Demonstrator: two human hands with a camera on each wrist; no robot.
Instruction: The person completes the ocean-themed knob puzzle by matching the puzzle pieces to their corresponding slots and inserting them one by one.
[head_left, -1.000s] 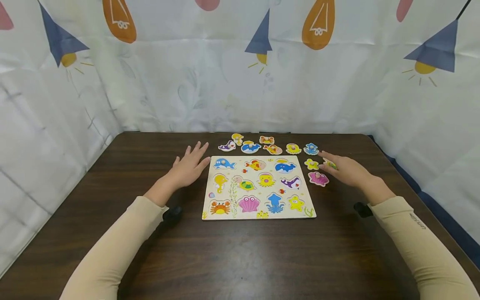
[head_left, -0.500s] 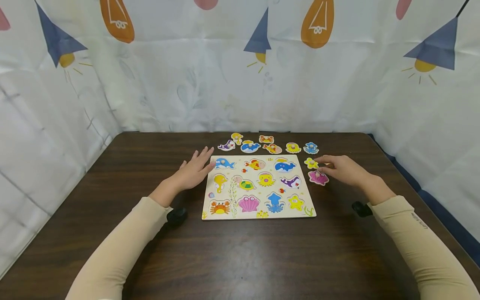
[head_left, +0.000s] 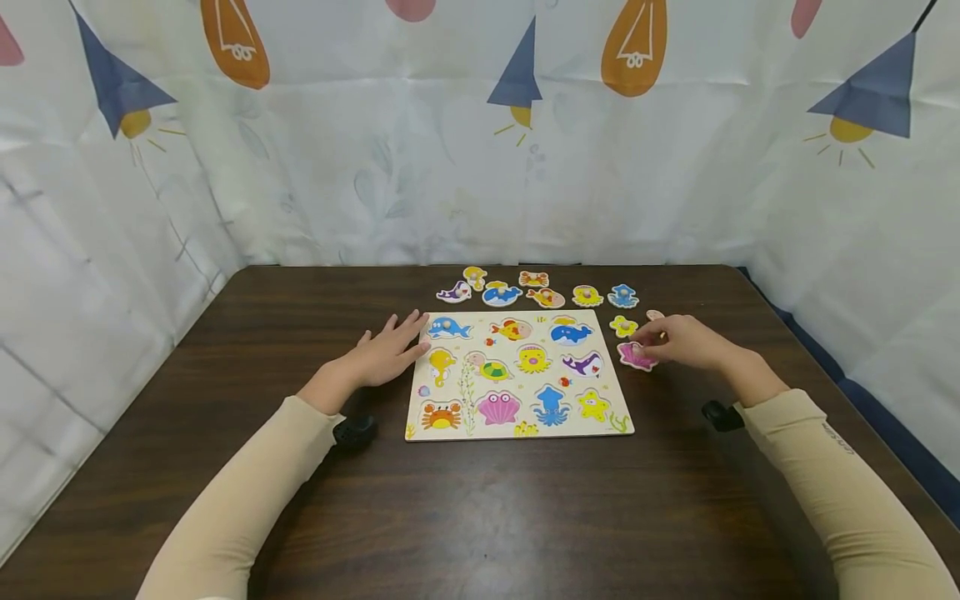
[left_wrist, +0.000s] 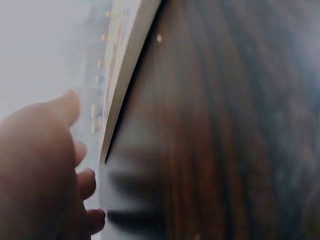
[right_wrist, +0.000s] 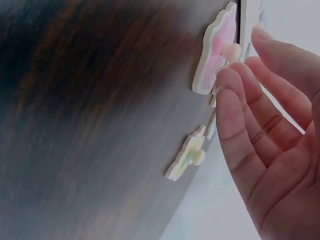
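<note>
A pale wooden puzzle board (head_left: 476,321) with sea-animal pictures lies on the table. My left hand (head_left: 378,358) has its fingers spread at the board's upper left edge; in the left wrist view the hand (left_wrist: 40,160) is beside the board's side (left_wrist: 122,85). At the right, my right hand (head_left: 690,342) hovers by a pink shell puzzle piece (head_left: 633,356). Seen from the right wrist, the fingers of that hand (right_wrist: 270,130) are loosely bent, thumb apart, close to the shell's knob (right_wrist: 231,52) without pinching it. A turtle piece (right_wrist: 186,155), partly hidden in the head view, lies behind.
Left of the right hand lies a yellow star piece (head_left: 623,326). Behind the board are several knobbed pieces, among them a squid (head_left: 622,296), an octopus (head_left: 587,297), a crab (head_left: 533,280) and a blue whale (head_left: 501,294). A printed curtain (head_left: 450,183) surrounds the table.
My right hand has come from over the turtle piece, past the star, toward the pink shell, and its fingers have bent. The left hand has shifted right onto the board's edge.
</note>
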